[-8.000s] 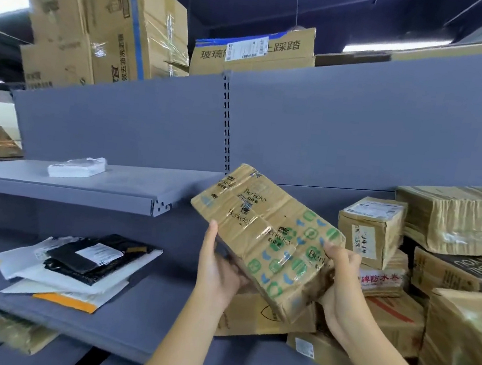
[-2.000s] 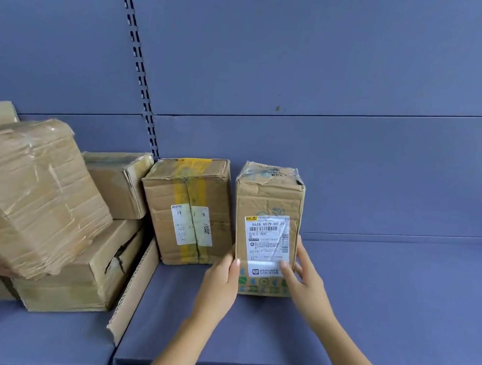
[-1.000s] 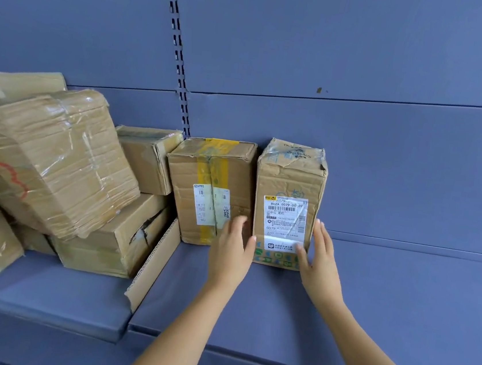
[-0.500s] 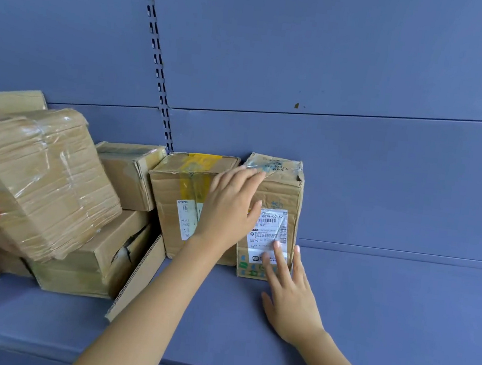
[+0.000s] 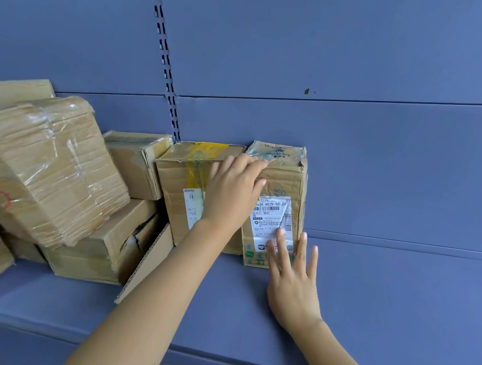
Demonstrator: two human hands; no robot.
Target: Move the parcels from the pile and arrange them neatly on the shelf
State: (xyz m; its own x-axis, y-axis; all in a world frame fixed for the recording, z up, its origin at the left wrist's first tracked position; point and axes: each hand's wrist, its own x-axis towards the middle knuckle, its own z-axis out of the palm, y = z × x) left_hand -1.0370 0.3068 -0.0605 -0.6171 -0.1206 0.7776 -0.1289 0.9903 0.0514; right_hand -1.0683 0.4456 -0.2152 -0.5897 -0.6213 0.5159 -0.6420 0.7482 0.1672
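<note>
You are in a parcel depot or stockroom. A blue-grey metal shelf (image 5: 400,305) runs across in front of you, its back panel (image 5: 338,58) split by a slotted upright (image 5: 164,53) of the kind used in store racking. Taped cardboard parcels (image 5: 40,165) crowd the shelf's left end, and two boxes (image 5: 181,193) beside them carry printed shipping labels (image 5: 271,219) with barcodes.

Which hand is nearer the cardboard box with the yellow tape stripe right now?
Left. The left hand lies across the front upper edge of the yellow-taped cardboard box. The right hand presses flat on the neighbouring upright label-fronted cardboard box, one box further right.
</note>
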